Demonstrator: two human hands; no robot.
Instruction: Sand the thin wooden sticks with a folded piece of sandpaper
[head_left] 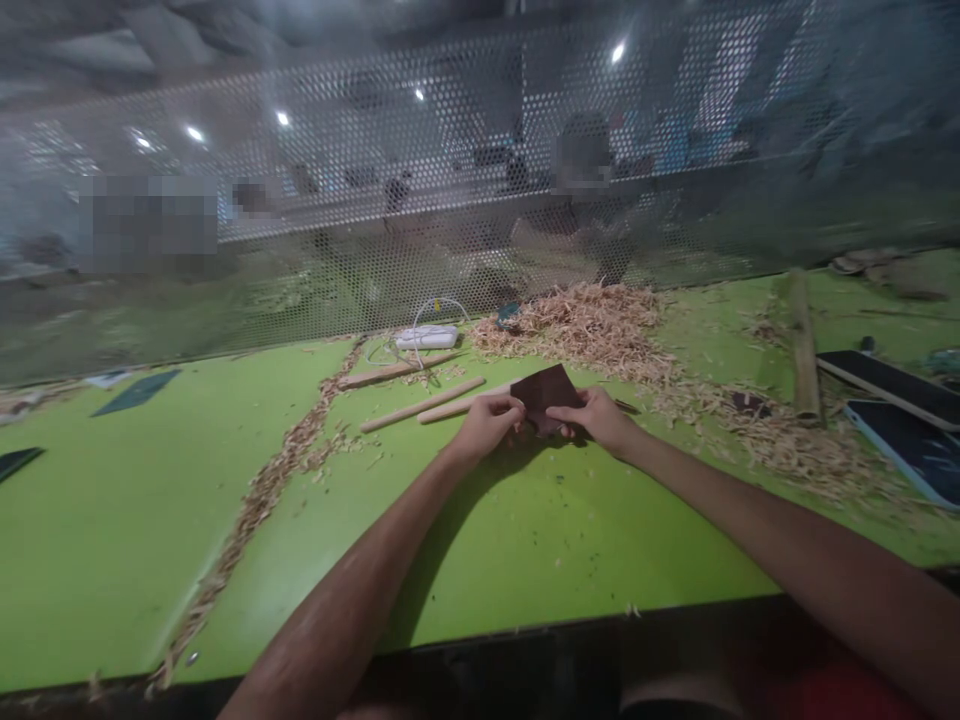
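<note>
While the left hand (pixel 490 424) pinches one edge of a dark brown sheet (pixel 544 393), the right hand (pixel 598 418) grips its opposite side, thumb across the face. Sheet held tilted above the green desk (pixel 585 550). Two wooden sticks (pixel 424 404) lie just beside the left hand; behind, pale shavings (pixel 592 325) are heaped near a perforated screen (pixel 450 215).

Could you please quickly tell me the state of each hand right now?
Left hand: closed, holding the dark brown sheet by its left side.
Right hand: closed, holding its right side, thumb on top.
</note>
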